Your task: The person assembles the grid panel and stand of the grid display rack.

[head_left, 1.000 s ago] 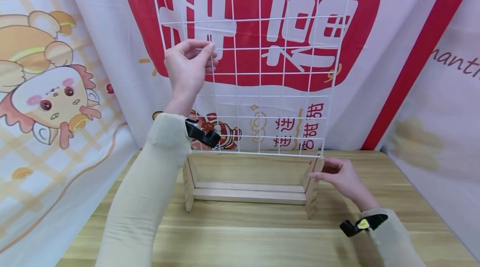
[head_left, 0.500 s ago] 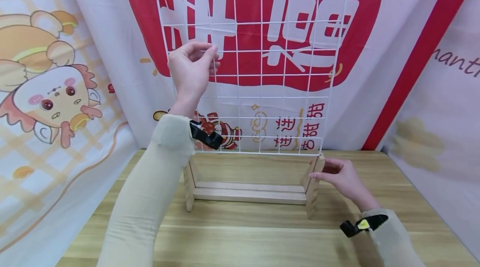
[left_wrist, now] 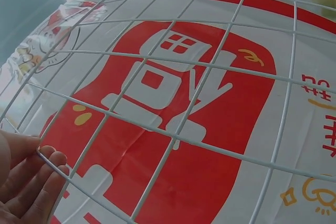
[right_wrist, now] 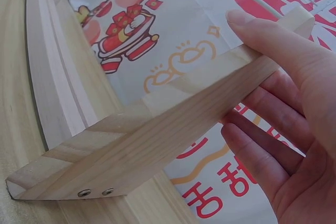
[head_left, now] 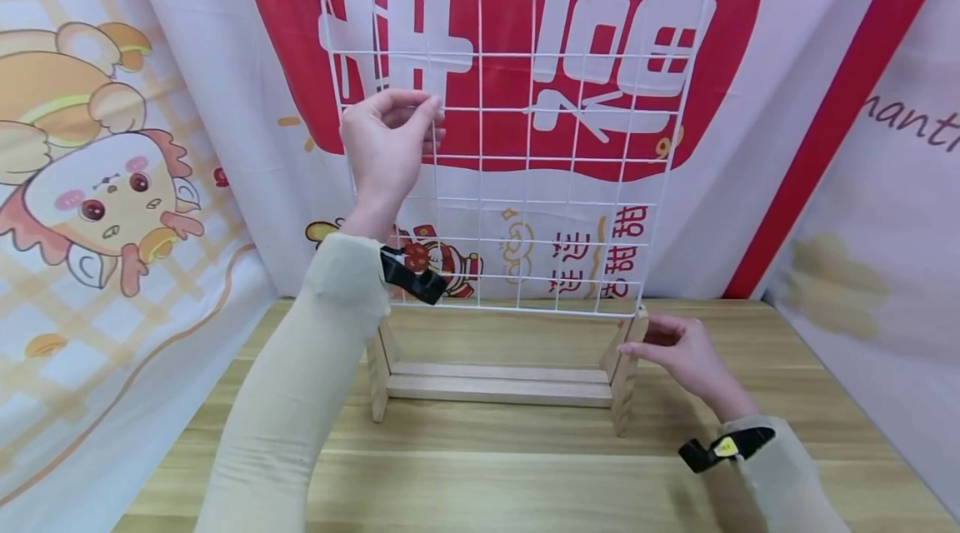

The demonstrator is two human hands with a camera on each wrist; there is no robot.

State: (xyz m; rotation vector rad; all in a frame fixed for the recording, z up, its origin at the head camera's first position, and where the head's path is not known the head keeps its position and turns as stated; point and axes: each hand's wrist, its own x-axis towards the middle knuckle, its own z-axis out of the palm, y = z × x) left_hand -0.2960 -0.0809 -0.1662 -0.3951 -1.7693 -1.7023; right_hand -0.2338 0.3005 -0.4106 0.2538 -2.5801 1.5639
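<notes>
A white wire grid panel [head_left: 528, 158] stands upright above a light wooden stand [head_left: 498, 390]. My left hand [head_left: 384, 146] pinches one of the panel's wires on its left side between thumb and fingers, as the left wrist view also shows. The panel's lower edge is level with the tops of the stand's two side pieces; whether it sits in them I cannot tell. At the right side piece [right_wrist: 157, 124], my right hand [head_left: 686, 354] grips the upper part, thumb [right_wrist: 252, 30] on one edge and fingers on the far side.
The stand rests on a wood-grain table [head_left: 480, 483]. Right behind the panel hangs a printed cloth backdrop [head_left: 705, 208] with a large red patch. More printed cloth [head_left: 217, 283] walls off the left, and another sheet [head_left: 862, 250] the right.
The panel's top edge has dropped and come closer to level. My left hand has shifted slightly right and down with it. The right hand and stand hold still.
</notes>
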